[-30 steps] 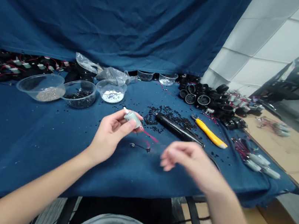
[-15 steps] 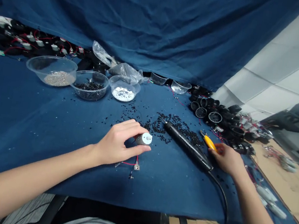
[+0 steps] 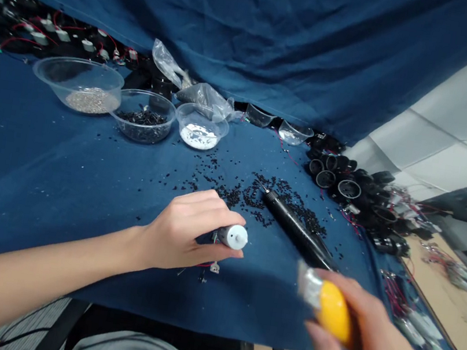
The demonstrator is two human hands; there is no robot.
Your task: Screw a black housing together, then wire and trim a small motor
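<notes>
Blue-draped surface (image 3: 39, 181), black bits scattered. Left hand (image 3: 183, 232) closed around small motor (image 3: 230, 236), low over cloth. Right hand (image 3: 370, 347) clasping yellow-handled tool (image 3: 327, 309), blade apart from motor; work apparently not begun.

The left hand (image 3: 183, 235) grips a small cylindrical motor (image 3: 230, 236), its white end cap protruding past the fingers (image 3: 214, 216); red wire shows beneath the palm. The right hand (image 3: 370, 347), blurred, grips a yellow-handled tool (image 3: 329, 312) whose metallic tip points up and left of its fingers. A black pen-shaped tool (image 3: 295, 231) lies on the blue-covered desk (image 3: 39, 181) between both hands, among scattered black beads (image 3: 257, 193). Three clear bowls (image 3: 143, 120) stand well beyond the left fingers.
</notes>
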